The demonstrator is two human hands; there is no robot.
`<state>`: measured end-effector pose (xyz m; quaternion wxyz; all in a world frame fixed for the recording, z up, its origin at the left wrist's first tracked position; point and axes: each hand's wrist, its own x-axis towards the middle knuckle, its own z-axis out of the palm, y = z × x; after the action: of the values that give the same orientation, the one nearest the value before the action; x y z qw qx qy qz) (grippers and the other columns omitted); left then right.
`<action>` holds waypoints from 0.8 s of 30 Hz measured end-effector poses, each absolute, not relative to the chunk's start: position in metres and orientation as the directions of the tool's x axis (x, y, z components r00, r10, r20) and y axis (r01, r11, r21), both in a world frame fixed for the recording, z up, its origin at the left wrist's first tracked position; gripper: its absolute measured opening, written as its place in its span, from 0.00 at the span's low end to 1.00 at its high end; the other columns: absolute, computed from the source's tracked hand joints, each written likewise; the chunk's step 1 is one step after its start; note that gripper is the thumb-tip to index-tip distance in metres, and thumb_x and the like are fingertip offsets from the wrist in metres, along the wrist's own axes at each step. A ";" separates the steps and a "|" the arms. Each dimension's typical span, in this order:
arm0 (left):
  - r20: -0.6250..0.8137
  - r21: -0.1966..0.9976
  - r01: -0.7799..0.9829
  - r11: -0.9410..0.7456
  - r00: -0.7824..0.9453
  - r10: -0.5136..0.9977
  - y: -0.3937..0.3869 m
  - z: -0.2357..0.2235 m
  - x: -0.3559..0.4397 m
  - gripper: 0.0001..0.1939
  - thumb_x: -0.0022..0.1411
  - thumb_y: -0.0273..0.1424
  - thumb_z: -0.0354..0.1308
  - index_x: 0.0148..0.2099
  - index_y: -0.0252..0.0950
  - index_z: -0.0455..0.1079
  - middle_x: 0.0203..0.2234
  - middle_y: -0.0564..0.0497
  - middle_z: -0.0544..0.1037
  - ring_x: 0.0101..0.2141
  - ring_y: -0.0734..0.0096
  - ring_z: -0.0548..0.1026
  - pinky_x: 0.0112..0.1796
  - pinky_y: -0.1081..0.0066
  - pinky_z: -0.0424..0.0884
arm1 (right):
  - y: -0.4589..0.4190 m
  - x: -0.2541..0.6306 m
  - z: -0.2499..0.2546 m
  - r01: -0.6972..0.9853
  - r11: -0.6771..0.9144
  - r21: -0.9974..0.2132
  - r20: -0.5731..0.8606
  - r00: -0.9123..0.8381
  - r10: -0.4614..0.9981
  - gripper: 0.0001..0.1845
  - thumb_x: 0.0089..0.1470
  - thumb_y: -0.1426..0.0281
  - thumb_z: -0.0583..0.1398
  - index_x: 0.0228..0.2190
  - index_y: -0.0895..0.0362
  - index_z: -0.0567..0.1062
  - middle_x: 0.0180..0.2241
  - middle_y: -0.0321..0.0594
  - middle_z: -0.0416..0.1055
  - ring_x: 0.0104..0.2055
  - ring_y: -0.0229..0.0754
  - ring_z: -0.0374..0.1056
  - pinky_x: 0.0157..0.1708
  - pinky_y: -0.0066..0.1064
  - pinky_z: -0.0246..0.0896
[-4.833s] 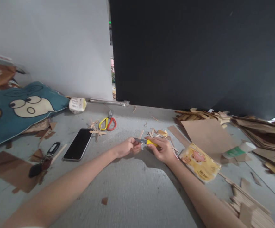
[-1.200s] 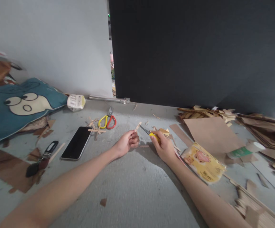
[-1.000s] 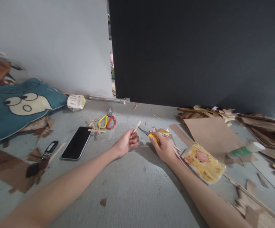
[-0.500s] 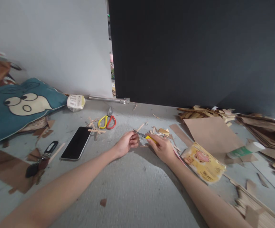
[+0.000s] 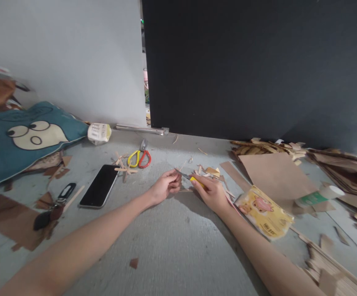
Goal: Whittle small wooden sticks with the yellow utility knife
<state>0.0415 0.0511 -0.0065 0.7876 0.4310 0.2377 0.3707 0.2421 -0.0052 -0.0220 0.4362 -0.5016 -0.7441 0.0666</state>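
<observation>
My right hand (image 5: 210, 193) is closed around a utility knife (image 5: 193, 179) with a yellow handle, its blade pointing left. The blade reaches to the fingertips of my left hand (image 5: 167, 186). There, pinched fingers hold a thin wooden stick (image 5: 183, 165), which now shows only as a narrow sliver above the blade. Below the two hands another wooden strip (image 5: 186, 190) lies on the grey table (image 5: 160, 250). Just beyond my right hand is a small heap of wood offcuts (image 5: 212, 171).
Scissors (image 5: 144, 158) with one yellow and one red handle lie beyond my left hand, beside crossed wooden sticks (image 5: 125, 169). A phone (image 5: 100, 186), keys (image 5: 47, 218) and a blue pillow (image 5: 39, 135) are leftward. On the right sit a tissue pack (image 5: 264, 211), brown cardboard (image 5: 277, 172) and a paper cup (image 5: 316, 197).
The wooden stick in my left hand has turned, from its broad face to a thin edge. The knife blade has shifted slightly up and left against the fingertips. Both arms stay nearly in place.
</observation>
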 end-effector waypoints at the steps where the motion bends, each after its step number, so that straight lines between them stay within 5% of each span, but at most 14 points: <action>1: -0.049 0.857 -0.379 0.350 0.616 0.787 0.052 -0.008 0.041 0.12 0.63 0.31 0.60 0.30 0.36 0.61 0.20 0.60 0.54 0.19 0.82 0.45 0.20 0.79 0.48 | -0.006 0.242 -0.021 0.682 0.492 -0.541 0.584 -0.116 0.803 0.23 0.72 0.54 0.53 0.44 0.55 0.83 0.32 0.43 0.81 0.29 0.41 0.76 0.29 0.30 0.65; 7: -0.032 0.873 -0.353 0.337 0.647 0.762 0.055 -0.012 0.039 0.19 0.61 0.39 0.66 0.29 0.37 0.60 0.17 0.63 0.50 0.18 0.82 0.45 0.22 0.76 0.45 | -0.006 0.241 -0.019 0.649 0.514 -0.561 0.587 -0.126 0.800 0.22 0.71 0.55 0.54 0.42 0.55 0.84 0.28 0.41 0.80 0.26 0.40 0.73 0.27 0.29 0.65; 15: -0.076 0.903 -0.274 0.329 0.653 0.754 0.057 -0.016 0.038 0.10 0.53 0.28 0.62 0.26 0.36 0.62 0.15 0.61 0.52 0.18 0.81 0.47 0.23 0.73 0.43 | -0.007 0.241 -0.016 0.629 0.528 -0.570 0.574 -0.155 0.804 0.21 0.70 0.56 0.55 0.42 0.56 0.84 0.27 0.40 0.79 0.25 0.39 0.72 0.27 0.28 0.65; 24: -0.075 0.892 -0.251 0.377 0.738 0.671 0.057 -0.004 0.035 0.09 0.51 0.30 0.63 0.26 0.35 0.65 0.15 0.62 0.50 0.19 0.79 0.50 0.25 0.71 0.45 | -0.002 0.247 -0.019 0.650 0.496 -0.576 0.520 -0.177 0.836 0.20 0.70 0.56 0.55 0.44 0.53 0.83 0.30 0.41 0.80 0.29 0.42 0.74 0.31 0.30 0.65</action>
<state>0.0349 0.0566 -0.0043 0.8002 0.4782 0.2192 0.2881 0.2471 -0.0023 -0.0194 0.4148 -0.4893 -0.7589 0.1119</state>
